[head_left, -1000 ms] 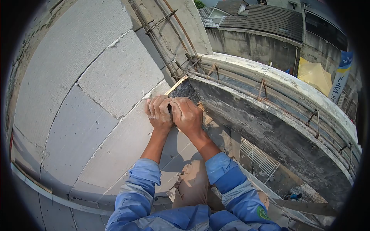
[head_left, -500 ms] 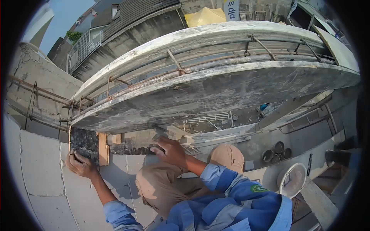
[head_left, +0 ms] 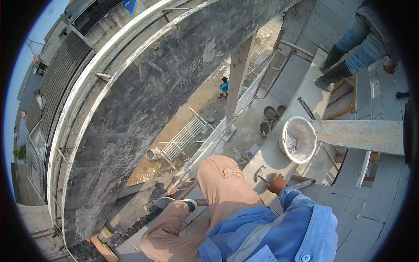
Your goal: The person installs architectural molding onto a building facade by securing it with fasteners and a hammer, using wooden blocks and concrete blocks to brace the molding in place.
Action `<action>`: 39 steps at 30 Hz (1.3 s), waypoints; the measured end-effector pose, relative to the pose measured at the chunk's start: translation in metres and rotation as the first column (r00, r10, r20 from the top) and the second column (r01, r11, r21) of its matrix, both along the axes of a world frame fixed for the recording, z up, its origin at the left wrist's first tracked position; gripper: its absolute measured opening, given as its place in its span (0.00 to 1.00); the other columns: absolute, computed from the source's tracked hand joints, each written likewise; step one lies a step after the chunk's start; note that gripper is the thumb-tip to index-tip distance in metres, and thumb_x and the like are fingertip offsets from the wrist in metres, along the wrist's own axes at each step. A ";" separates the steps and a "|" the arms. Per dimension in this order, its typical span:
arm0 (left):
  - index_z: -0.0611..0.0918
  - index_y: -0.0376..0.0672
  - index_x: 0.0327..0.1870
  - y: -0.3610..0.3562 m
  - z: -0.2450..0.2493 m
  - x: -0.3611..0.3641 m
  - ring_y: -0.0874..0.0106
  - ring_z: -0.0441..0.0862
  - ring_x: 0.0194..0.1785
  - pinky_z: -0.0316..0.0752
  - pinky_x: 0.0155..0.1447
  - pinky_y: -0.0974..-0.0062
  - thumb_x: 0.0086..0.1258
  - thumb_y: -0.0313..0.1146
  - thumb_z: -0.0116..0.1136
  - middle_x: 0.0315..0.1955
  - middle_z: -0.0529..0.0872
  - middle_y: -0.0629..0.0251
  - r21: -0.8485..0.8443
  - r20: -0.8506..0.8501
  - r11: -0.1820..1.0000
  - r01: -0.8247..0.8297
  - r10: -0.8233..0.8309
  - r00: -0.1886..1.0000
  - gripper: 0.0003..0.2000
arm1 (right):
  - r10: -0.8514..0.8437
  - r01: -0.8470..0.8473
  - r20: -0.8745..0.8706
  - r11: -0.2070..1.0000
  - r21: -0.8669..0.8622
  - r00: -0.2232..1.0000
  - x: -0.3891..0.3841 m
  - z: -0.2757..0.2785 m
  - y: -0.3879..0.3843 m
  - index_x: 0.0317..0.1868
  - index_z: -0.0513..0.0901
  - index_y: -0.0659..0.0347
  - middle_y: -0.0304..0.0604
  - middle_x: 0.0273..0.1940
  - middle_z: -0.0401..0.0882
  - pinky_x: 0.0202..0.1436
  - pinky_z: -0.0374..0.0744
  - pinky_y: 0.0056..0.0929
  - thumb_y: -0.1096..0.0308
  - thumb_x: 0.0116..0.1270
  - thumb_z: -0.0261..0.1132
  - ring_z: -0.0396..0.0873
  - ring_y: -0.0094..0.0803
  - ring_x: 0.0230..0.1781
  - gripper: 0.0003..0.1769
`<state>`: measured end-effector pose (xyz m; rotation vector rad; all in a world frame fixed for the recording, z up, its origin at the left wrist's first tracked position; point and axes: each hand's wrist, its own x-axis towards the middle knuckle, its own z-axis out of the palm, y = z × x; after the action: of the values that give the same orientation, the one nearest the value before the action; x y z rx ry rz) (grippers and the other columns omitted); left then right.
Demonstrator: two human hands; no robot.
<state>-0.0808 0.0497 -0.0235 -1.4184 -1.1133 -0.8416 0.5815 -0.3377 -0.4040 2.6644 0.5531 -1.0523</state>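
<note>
My right hand is on the concrete ledge to my right, its fingers closed round the handle of a hammer. The hammer's metal head lies on the ledge, just beyond my fingers. Close above the hand stands a round, whitish bucket with a few thin pieces inside. My left hand is out of view. In front of me runs the curved, dark formwork panel, and a wooden block shows at its lower end.
A co-worker's legs in dark boots stand at upper right. A plank extends from beside the bucket. Several buckets sit below the ledge. Through the gap, a person in blue and a white metal frame appear far below.
My view has swung right. My right hand has moved from near the formwork to the ledge and now grips the hammer. My left hand, earlier at the panel's end, has left view.
</note>
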 end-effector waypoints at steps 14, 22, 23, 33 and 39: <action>0.76 0.40 0.55 -0.007 0.008 0.058 0.56 0.77 0.58 0.64 0.70 0.52 0.70 0.24 0.61 0.49 0.82 0.58 0.167 0.185 0.942 -0.292 0.261 0.948 0.15 | 0.781 -0.625 -0.020 0.514 0.588 0.624 0.041 0.015 0.114 0.50 0.79 0.70 0.58 0.45 0.79 0.46 0.81 0.46 0.66 0.66 0.63 0.82 0.53 0.43 0.17; 0.76 0.44 0.58 0.001 -0.001 0.046 0.61 0.76 0.57 0.58 0.72 0.52 0.69 0.27 0.63 0.48 0.81 0.62 0.248 0.196 0.889 -0.385 0.343 0.919 0.17 | 0.712 -0.375 0.003 0.367 0.851 0.702 -0.005 0.113 0.206 0.49 0.78 0.72 0.57 0.43 0.77 0.43 0.79 0.44 0.66 0.66 0.64 0.80 0.52 0.39 0.17; 0.77 0.44 0.58 0.000 -0.001 0.049 0.62 0.76 0.57 0.58 0.71 0.54 0.69 0.29 0.64 0.48 0.81 0.63 0.258 0.204 0.851 -0.458 0.415 0.887 0.17 | 0.699 -0.339 -0.003 0.350 0.873 0.715 -0.013 0.125 0.215 0.48 0.78 0.72 0.57 0.43 0.77 0.43 0.79 0.44 0.66 0.66 0.64 0.80 0.52 0.38 0.17; 0.80 0.45 0.57 -0.003 0.001 0.049 0.63 0.77 0.55 0.65 0.64 0.58 0.69 0.28 0.64 0.47 0.82 0.66 0.246 0.264 0.893 -0.378 0.313 0.912 0.16 | 0.910 0.047 0.128 -0.159 0.986 0.393 -0.244 0.268 0.367 0.56 0.76 0.70 0.53 0.36 0.82 0.41 0.79 0.38 0.63 0.71 0.66 0.82 0.41 0.33 0.21; 0.84 0.46 0.51 -0.005 0.000 0.052 0.61 0.77 0.53 0.65 0.64 0.57 0.61 0.21 0.64 0.44 0.80 0.66 0.203 0.247 0.892 -0.403 0.351 0.903 0.17 | 0.988 0.346 -0.152 0.145 0.927 -0.007 -0.332 0.322 0.383 0.60 0.75 0.69 0.40 0.36 0.78 0.40 0.74 0.26 0.54 0.75 0.63 0.74 0.24 0.35 0.26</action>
<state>-0.0283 0.0443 -0.0233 -0.8772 -1.3357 -0.8203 0.2500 0.0452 -0.0815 0.7985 3.0176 -2.5544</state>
